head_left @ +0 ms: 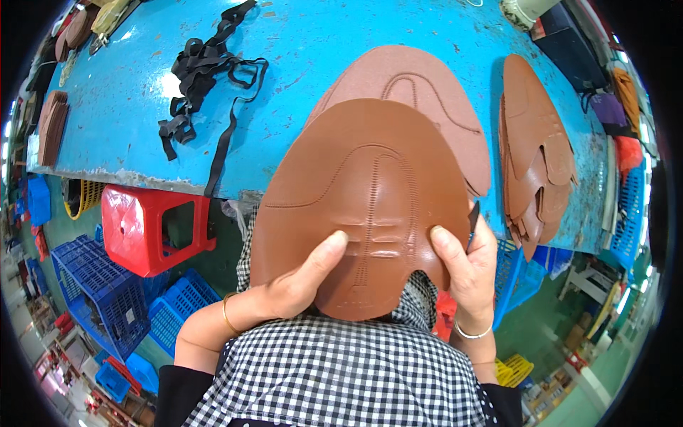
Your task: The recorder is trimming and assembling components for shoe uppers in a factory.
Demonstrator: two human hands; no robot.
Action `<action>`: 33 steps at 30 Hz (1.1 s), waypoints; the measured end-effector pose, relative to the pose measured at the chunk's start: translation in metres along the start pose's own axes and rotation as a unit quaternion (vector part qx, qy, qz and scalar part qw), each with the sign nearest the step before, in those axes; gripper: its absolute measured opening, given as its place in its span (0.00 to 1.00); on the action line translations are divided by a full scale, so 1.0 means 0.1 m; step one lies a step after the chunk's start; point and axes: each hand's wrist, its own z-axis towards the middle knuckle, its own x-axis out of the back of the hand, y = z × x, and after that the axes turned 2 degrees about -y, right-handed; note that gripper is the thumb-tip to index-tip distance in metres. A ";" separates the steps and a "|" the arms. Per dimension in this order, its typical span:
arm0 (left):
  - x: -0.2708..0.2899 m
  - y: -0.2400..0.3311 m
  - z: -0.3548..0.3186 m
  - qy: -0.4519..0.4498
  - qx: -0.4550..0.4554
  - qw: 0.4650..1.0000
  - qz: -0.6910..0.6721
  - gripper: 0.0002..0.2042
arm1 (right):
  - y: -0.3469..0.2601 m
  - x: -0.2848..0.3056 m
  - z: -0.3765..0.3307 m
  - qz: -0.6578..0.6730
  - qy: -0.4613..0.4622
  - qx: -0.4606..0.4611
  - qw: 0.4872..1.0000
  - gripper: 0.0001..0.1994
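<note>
Head view: left hand (295, 285) and right hand (464, 267) each in clenched grip on brown leather shoe upper (359, 206), held up above blue worktop (128, 107) edge. Paler piece (434, 92) behind, leather stack (537, 149) right, black straps (206, 71) left.

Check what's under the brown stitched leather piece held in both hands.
Behind the brown stitched leather piece, a paler pinkish-brown piece of similar shape lies on the blue table. Its lower part is covered.
</note>
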 end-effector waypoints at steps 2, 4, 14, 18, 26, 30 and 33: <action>-0.01 0.03 -0.03 0.020 -0.019 1.000 0.010 0.16 | 0.05 0.00 -0.02 0.070 0.005 -0.012 0.997 0.17; -0.01 0.04 -0.07 0.009 -0.074 0.991 0.107 0.17 | 0.08 0.01 -0.05 0.143 0.004 -0.007 0.990 0.19; 0.06 0.00 -0.13 0.008 -0.041 0.995 0.088 0.17 | 0.01 0.10 -0.03 -0.002 -0.025 -0.031 0.999 0.17; 0.09 0.12 -0.18 0.100 -0.001 0.994 0.033 0.25 | -0.23 0.43 0.08 -0.215 -0.128 -0.021 0.968 0.14; -0.03 0.41 0.09 0.136 -0.032 0.988 -0.064 0.25 | -0.71 1.62 0.57 -0.586 0.197 0.139 0.774 0.23; -0.07 0.45 0.31 0.192 -0.055 0.974 -0.108 0.24 | -0.56 1.66 0.39 -0.596 0.145 0.164 0.773 0.30; -0.03 0.41 0.45 0.262 -0.063 0.961 -0.067 0.23 | -0.39 1.56 0.26 -0.600 0.109 0.203 0.766 0.28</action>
